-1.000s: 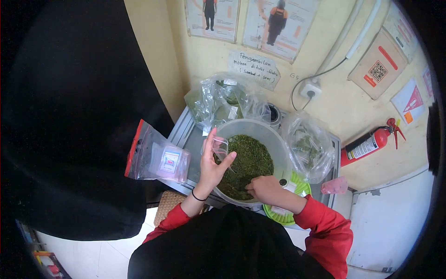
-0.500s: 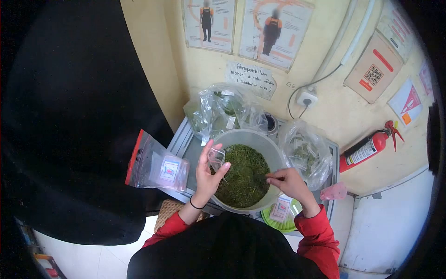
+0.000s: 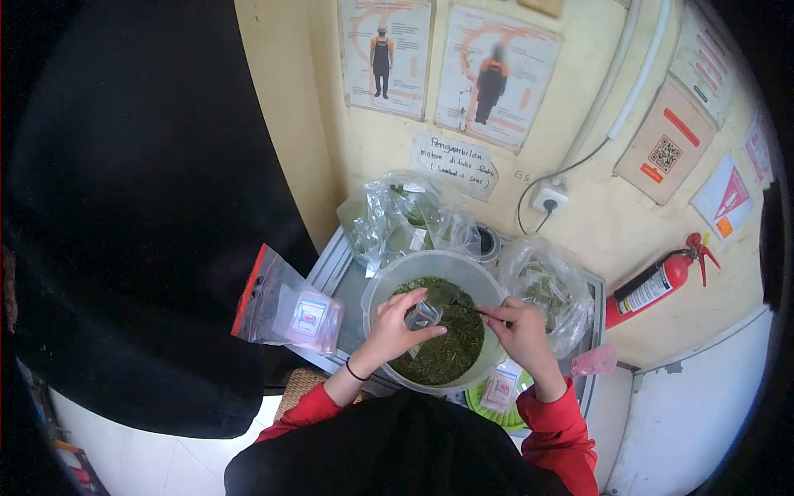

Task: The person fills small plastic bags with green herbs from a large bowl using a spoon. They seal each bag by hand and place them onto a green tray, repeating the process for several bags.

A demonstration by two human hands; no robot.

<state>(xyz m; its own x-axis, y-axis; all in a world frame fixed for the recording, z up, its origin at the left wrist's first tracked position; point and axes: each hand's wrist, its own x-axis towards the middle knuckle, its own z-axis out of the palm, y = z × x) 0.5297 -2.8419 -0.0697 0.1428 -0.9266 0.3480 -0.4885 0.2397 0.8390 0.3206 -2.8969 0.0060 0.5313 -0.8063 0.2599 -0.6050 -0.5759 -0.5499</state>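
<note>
My left hand (image 3: 395, 332) holds a small clear plastic bag (image 3: 424, 316) between thumb and fingers, its mouth spread. Pinched in my right hand (image 3: 524, 336) is the thin dark handle of a spoon (image 3: 447, 295). The spoon's bowl carries green flakes and is right at the bag's mouth. Both hands are over a large translucent tub (image 3: 432, 263) partly filled with chopped dried green herbs (image 3: 453, 357).
A red-edged zip bag (image 3: 266, 307) holding packs of small bags lies left of the tub. Another pack (image 3: 500, 388) rests on a green lid (image 3: 475, 400). Filled plastic bags (image 3: 389, 217) stand behind. A pink cup (image 3: 594, 361) and a fire extinguisher (image 3: 652, 281) are at right.
My right hand has lifted the spoon from the herbs to the small bag. My left hand has brought the bag rightward, over the tub's middle. The view has tilted up slightly.
</note>
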